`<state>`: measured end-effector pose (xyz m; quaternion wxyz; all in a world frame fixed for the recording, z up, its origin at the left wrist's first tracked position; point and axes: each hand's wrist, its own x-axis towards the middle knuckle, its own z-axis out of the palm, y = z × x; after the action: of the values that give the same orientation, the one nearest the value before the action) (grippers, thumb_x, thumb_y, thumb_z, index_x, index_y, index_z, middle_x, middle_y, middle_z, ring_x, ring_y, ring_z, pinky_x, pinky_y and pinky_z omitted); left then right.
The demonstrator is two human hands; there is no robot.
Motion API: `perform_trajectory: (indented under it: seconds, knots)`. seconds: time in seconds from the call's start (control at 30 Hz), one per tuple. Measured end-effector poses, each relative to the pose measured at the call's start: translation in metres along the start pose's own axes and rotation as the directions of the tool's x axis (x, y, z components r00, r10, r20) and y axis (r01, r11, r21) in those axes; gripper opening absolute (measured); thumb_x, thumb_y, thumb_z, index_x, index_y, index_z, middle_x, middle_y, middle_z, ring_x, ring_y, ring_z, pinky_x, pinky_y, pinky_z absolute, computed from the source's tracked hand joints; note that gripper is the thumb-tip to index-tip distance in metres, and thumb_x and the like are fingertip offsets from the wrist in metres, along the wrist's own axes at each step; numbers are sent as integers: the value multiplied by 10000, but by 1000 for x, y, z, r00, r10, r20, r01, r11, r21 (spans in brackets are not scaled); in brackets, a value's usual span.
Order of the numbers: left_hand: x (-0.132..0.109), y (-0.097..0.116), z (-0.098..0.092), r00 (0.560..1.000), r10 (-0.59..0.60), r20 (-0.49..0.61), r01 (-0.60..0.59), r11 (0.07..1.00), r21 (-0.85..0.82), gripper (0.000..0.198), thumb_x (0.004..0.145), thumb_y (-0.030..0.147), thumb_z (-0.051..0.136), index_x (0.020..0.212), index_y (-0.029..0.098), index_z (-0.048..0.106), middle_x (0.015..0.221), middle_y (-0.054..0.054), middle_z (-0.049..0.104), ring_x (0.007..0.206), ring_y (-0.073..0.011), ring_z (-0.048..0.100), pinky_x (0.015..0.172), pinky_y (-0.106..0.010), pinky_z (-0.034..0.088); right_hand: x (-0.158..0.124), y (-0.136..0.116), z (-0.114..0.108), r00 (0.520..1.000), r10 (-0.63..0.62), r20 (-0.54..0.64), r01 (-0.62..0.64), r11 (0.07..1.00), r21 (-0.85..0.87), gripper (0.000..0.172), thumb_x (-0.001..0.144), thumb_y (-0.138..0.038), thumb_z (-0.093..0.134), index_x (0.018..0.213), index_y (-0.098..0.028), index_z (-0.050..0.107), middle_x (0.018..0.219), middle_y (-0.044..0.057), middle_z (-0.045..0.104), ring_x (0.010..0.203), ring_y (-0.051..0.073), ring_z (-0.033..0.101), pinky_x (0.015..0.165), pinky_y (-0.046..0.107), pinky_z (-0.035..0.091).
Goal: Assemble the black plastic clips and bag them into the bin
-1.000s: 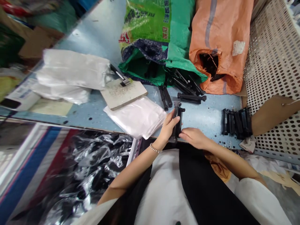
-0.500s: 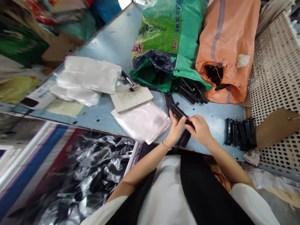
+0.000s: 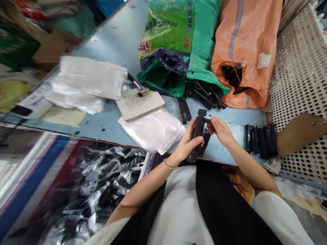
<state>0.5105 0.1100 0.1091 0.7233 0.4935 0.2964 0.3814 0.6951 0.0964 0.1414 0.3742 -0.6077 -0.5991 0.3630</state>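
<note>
Counting from the green sack (image 3: 178,37): one orange sack (image 3: 245,51) just right of it, one flat board (image 3: 139,103) and two stacks of plastic bags (image 3: 153,129) to its left, two loose black bars (image 3: 184,109) at its mouth, and two held black bars (image 3: 198,136) in front of it, gripped by the left hand (image 3: 185,144) and right hand (image 3: 221,131).

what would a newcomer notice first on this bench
Two big sacks lie at the back of the blue table: a green woven sack with loose black parts spilling from its mouth, and an orange woven sack to its right. At the near edge the left hand grips a long black plastic part while the right hand pinches its top end. A row of black parts stands at the right.
</note>
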Motion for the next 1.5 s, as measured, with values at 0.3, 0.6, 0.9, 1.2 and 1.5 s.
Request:
perform_trajectory:
  seconds: [0.3, 0.6, 0.9, 1.2, 1.5]
  knots:
    - [6, 7, -13, 970, -222, -101, 202, 964, -174, 660, 851, 421, 646, 1459, 209, 501, 1235, -87, 690, 971, -226, 708, 836, -341, 592, -50, 10, 30, 848, -351, 398, 522, 687, -506, 419, 1061, -488, 429, 855, -188, 637, 804, 78, 650, 756, 213, 555, 695, 341, 399]
    - [3, -75, -36, 981, 89, -173, 23, 830, 558, 480, 922, 282, 528, 1380, 154, 585, 1334, -164, 649, 1280, -303, 586, 1153, -541, 430, 90, 53, -12, 977, -103, -184, -82, 617, -783, 252, 1024, -264, 496, 1137, -115, 665, 1194, 222, 628, 1121, 353, 521, 915, 485, 408]
    - [30, -30, -12, 962, 101, -255, -66, 988, 142, 831, 938, 464, 610, 1613, 328, 145, 1607, -143, 380, 1334, -257, 556, 1112, -463, 475, 25, 38, 12, 909, -396, -129, 194, 679, -708, 359, 1065, -390, 377, 1106, -181, 666, 988, 145, 642, 951, 308, 524, 862, 469, 413]
    - [2, 21, 9, 991, -132, 15, 132, 991, -21, 963, 861, 352, 704, 1639, 331, 139, 1220, -84, 675, 769, -208, 689, 752, -407, 617, 10, -4, -21, 855, -519, -25, 360, 627, -690, 460, 1024, -609, 385, 1062, -234, 648, 1010, 128, 664, 950, 305, 537, 848, 472, 383]
    - [6, 18, -3, 986, 156, -55, -133, 947, 292, 817, 952, 470, 625, 1625, 280, 203, 1713, -74, 241, 1580, -312, 218, 1308, -498, 172, 8, -6, 7, 978, -210, 15, 209, 957, -202, 607, 1056, -635, 163, 758, -240, 516, 727, 31, 556, 712, 204, 502, 704, 365, 400]
